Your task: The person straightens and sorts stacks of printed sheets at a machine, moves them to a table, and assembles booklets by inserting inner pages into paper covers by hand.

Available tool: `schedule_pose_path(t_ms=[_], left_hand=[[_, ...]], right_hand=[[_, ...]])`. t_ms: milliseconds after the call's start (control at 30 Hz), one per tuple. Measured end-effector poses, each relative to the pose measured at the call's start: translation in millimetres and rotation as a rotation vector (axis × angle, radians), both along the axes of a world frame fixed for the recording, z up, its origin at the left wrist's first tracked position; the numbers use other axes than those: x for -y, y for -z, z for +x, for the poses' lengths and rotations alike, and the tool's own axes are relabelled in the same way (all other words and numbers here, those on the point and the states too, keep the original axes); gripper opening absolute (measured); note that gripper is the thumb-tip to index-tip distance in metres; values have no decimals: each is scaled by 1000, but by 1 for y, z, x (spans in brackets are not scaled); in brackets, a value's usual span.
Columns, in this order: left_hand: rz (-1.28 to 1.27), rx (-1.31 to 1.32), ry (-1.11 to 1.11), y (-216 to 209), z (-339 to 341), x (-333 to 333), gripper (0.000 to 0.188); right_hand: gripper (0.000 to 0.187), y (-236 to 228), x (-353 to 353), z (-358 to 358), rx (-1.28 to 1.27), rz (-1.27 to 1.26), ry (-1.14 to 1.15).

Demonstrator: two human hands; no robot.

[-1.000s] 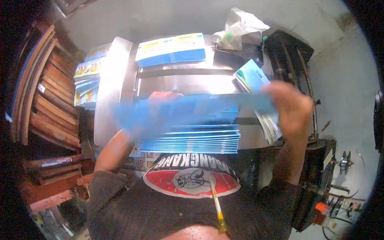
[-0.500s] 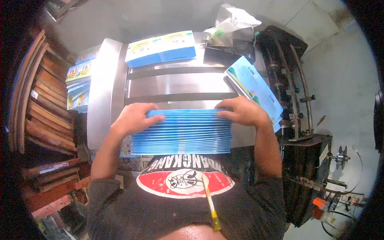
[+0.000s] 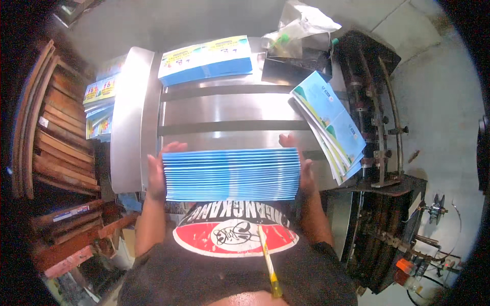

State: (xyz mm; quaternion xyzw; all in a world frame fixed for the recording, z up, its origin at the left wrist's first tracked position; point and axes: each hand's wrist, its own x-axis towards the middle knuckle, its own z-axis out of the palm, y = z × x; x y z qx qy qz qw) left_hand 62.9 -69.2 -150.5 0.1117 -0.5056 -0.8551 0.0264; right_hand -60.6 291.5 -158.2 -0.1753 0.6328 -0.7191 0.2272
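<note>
A thick stack of blue booklets (image 3: 230,176) stands on edge close to my chest, their folded edges facing me in rows. My left hand (image 3: 157,176) lies along its left end, with the thumb upright at the side and fingertips showing behind the top corner. At the opposite end my right hand (image 3: 307,178) presses in the same way, one blurred finger rising behind the stack. The stack sits between both palms; most of the fingers are hidden behind it. Beyond it stretches a shiny metal table (image 3: 214,109) with dark slots.
At the table's back lies a pile of booklets (image 3: 206,69). A black box (image 3: 296,66) holds a plastic bag (image 3: 306,25). Fanned blue booklets (image 3: 332,122) lie at right, beside a dark machine with rods (image 3: 380,117). More booklets (image 3: 100,92) and wooden boards (image 3: 64,127) stand left.
Both hands have slid from the stack's top edge down to its two ends. The stack's top is lower and its ends look more even. The fanned booklets at right are more spread.
</note>
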Motion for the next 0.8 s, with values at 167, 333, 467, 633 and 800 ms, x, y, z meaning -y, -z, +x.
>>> schedule_pose_path(t_ms=[167, 333, 467, 633, 800], left_hand=[[-64, 6, -22, -9, 1, -13, 75], [-49, -123, 22, 10, 31, 0, 80], [83, -39, -111, -3, 25, -16, 88], [-265, -29, 294, -20, 38, 12, 129], [-425, 54, 250, -28, 59, -7, 140]], right_hand=[[100, 5, 7, 1, 48, -94, 63], [105, -5, 6, 23, 66, -118, 42], [116, -18, 15, 28, 224, -145, 208], [145, -21, -32, 8, 32, 127, -256], [128, -24, -39, 23, 5, 183, -288]])
